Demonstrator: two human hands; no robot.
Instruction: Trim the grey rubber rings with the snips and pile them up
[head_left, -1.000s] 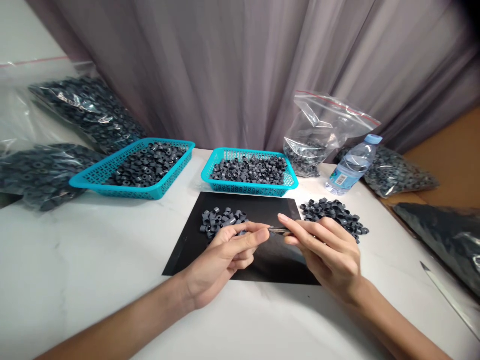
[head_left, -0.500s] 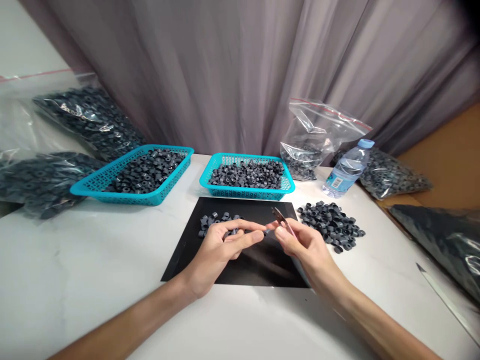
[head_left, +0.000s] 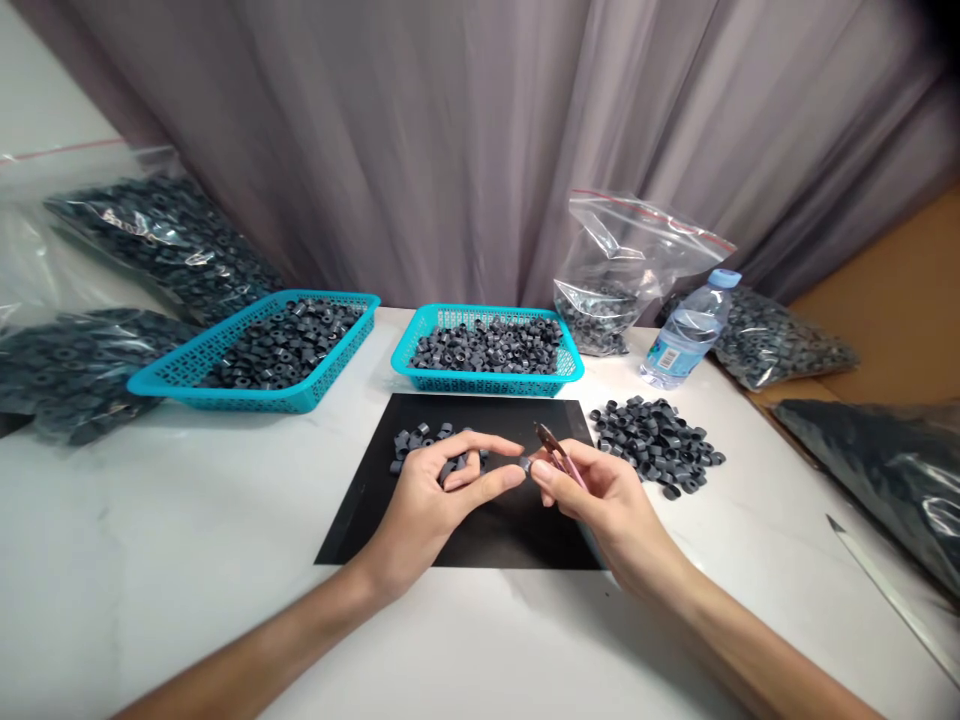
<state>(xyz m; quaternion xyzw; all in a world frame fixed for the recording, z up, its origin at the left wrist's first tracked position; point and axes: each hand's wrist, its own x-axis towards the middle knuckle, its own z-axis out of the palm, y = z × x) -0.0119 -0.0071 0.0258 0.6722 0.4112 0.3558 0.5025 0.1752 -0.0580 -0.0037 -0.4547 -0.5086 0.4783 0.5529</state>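
Observation:
A small grey plastic ring point(head_left: 526, 464) sits between the two hands, at the tip of my left thumb and against my right thumb. My left hand point(head_left: 439, 490) is partly closed, its index finger raised a little off the thumb. More grey rings point(head_left: 453, 467) show by its curled fingers; I cannot tell whether they lie in the palm or on the mat behind. My right hand point(head_left: 600, 490) is closed round small pink-handled nippers point(head_left: 553, 442), their dark jaws pointing up and left. Below both hands lies a black mat point(head_left: 517, 530), with loose grey rings point(head_left: 424, 432) towards its back left.
Two turquoise baskets, left point(head_left: 300, 400) and middle point(head_left: 487, 382), hold grey rings. Right of the mat is a ring pile point(head_left: 660, 445). Behind it stand a water bottle point(head_left: 686, 335) and a zip bag point(head_left: 600, 310). More filled bags point(head_left: 97, 360) flank the table. A pale strip point(head_left: 885, 590) lies right.
My left index finger has lifted away from the thumb, and the grey ring now shows between the hands. The nippers have tilted slightly. The whole view has shifted a little.

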